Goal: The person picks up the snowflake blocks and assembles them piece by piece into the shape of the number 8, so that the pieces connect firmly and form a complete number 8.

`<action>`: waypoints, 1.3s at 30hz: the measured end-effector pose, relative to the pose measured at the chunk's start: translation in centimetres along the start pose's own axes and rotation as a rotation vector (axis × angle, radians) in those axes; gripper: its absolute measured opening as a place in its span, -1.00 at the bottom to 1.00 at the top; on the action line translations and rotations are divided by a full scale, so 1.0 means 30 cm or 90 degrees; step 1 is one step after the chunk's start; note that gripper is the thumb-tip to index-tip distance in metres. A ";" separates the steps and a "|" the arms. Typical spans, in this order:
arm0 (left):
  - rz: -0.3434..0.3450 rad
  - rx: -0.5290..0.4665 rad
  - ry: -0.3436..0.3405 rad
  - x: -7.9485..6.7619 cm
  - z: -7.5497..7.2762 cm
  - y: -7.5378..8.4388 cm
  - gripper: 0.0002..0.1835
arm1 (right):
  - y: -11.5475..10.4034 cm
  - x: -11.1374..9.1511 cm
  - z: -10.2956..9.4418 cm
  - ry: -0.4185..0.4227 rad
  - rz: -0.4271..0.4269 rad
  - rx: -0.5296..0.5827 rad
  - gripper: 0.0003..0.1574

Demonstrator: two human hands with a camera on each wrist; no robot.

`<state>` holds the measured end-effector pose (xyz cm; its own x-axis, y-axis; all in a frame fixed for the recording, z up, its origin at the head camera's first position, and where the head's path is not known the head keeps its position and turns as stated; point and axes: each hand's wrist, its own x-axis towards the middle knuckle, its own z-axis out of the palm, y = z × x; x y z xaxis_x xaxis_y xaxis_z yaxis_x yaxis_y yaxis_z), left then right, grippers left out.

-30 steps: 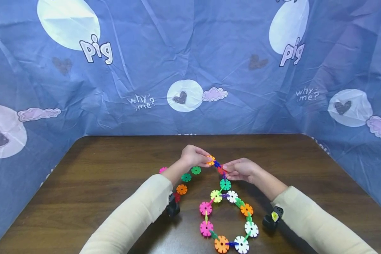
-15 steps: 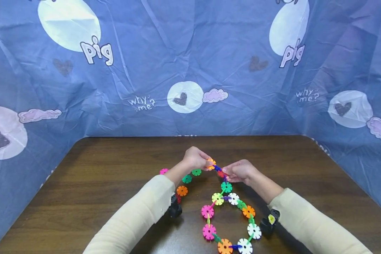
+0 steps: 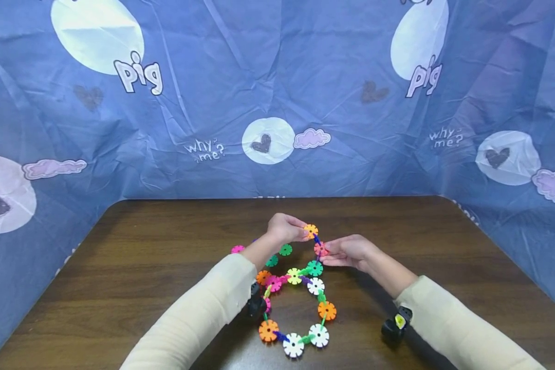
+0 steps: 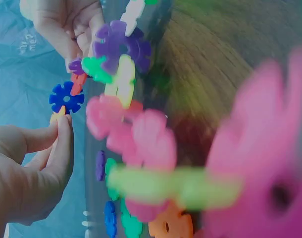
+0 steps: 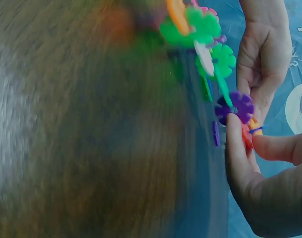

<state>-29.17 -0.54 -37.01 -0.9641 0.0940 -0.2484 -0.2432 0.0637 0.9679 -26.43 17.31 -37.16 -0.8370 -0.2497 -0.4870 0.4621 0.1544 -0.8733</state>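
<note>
In the head view my left hand point(image 3: 287, 227) pinches an orange notched plastic disc point(image 3: 311, 231). A blue disc point(image 4: 67, 98), slotted edge-on to it, links it to a red disc point(image 3: 320, 249). That red disc sits between the fingers and thumb of my right hand point(image 3: 351, 250); the right wrist view shows a purple disc point(image 5: 235, 108) beside the fingertips. Below hangs a ring of linked discs, with a teal one point(image 3: 315, 268) at its top and a white one point(image 3: 293, 345) at its bottom. The ring's left side comes close to my left sleeve, and a pink disc there is partly hidden.
Beyond my left forearm are more discs, among them a pink one point(image 3: 238, 249) and a green one point(image 3: 285, 250); my arm hides part of them. A brown wooden table point(image 3: 166, 221) lies beneath. Blue printed cloth point(image 3: 351, 169) stands behind it.
The hanging ring of discs has swung left, towards my left forearm, and now overlaps the discs behind. The orange disc has risen slightly. Both hands keep their hold and have barely moved.
</note>
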 end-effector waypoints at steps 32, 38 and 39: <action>0.054 0.434 -0.031 0.082 -0.039 0.026 -0.86 | -0.051 0.138 -0.064 -0.021 -0.004 -0.171 -0.50; 0.178 0.691 -0.031 0.107 -0.037 0.004 -0.77 | -0.054 0.145 -0.078 -0.027 -0.003 -0.200 -0.48; 0.181 0.708 -0.032 0.109 -0.037 0.003 -0.76 | -0.055 0.145 -0.079 -0.027 -0.005 -0.204 -0.48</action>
<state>-32.47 -1.34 -37.69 -0.9577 0.2832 -0.0515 0.2355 0.8737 0.4257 -31.54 18.24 -37.80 -0.8238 -0.2904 -0.4869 0.3350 0.4435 -0.8313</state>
